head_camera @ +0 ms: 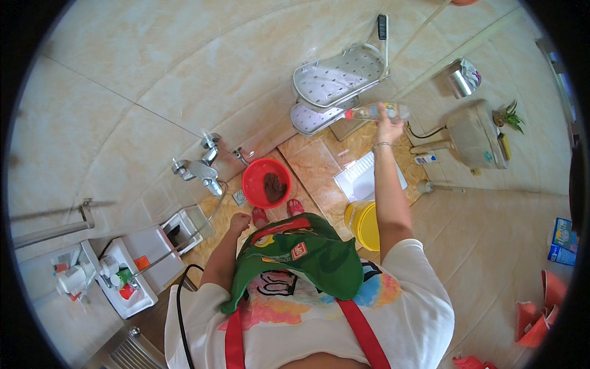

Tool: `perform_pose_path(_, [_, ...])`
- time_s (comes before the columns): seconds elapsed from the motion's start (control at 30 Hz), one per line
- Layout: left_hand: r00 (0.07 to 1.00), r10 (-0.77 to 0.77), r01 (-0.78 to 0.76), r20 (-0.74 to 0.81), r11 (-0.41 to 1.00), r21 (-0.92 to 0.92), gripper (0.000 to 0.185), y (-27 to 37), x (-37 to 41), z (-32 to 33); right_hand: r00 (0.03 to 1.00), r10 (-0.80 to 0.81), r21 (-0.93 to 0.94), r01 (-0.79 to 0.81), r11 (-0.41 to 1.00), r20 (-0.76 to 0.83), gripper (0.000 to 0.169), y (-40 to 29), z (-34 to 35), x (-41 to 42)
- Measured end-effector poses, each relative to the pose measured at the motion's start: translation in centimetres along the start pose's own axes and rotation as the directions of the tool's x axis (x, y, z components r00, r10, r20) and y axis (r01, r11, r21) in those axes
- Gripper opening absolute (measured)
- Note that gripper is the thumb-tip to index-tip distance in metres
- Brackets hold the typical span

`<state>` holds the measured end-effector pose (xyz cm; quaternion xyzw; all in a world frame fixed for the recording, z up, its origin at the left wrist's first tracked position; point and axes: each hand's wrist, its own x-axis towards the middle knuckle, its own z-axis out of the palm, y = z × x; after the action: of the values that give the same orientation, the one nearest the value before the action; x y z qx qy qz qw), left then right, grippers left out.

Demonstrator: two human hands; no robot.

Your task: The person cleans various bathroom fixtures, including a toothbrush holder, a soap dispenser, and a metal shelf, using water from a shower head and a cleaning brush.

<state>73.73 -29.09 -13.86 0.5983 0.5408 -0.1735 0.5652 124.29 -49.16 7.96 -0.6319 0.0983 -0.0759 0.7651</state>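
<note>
My right hand (pixel 389 128) is stretched out at the upper right, closed around a clear plastic bottle (pixel 370 112) with a red cap. The bottle lies sideways in the grip, its cap pointing left at the edge of the lower metal corner shelf (pixel 311 117). Down at my left side, my left hand (pixel 240 222) hangs with its fingers curled; whether it holds anything cannot be made out. Beyond it on the floor stands a red basin (pixel 246 185) with a dark wet cloth-like bundle (pixel 275 187) inside. A green apron (pixel 318 258) covers my front.
Left of the basin, a shower mixer tap (pixel 203 170) juts from the wall. A yellow bucket (pixel 368 226) stands beside the white squat toilet (pixel 352 180). The cistern (pixel 474 133) is at right, the upper perforated shelf (pixel 341 76) above. A washing unit (pixel 138 295) is at lower left.
</note>
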Motion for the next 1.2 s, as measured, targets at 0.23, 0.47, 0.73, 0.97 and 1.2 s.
perform_pose_path(0.23, [0.996,0.061,-0.061,-0.067,0.998,-0.002,0.025,0.4,-0.9,2.5,0.951,-0.264,0.066,0.256,0.964,0.163,0.052,6.2,3.2,-0.9])
perform_pose_path(0.47, [0.996,0.014,-0.02,-0.086,0.998,-0.067,0.024,-1.5,-3.9,5.5,0.951,-0.307,0.183,0.298,0.937,0.025,0.047,6.7,2.2,4.8])
perform_pose_path(0.73, [0.998,-0.047,0.044,-0.051,0.998,-0.042,0.02,-3.9,-5.6,7.5,0.974,-0.227,0.177,0.227,0.958,-0.018,0.048,6.0,2.8,4.7])
perform_pose_path(0.97, [0.97,0.23,-0.228,-0.084,0.973,0.033,0.031,2.2,-3.5,8.8,0.763,0.635,0.328,-0.635,0.699,0.123,0.041,14.5,-1.2,0.0])
perform_pose_path(1.2, [0.731,0.638,-0.653,-0.242,0.757,0.024,0.038,14.2,-6.3,7.8,0.209,0.909,0.053,-0.978,0.203,0.36,0.031,13.7,-4.0,-15.6])
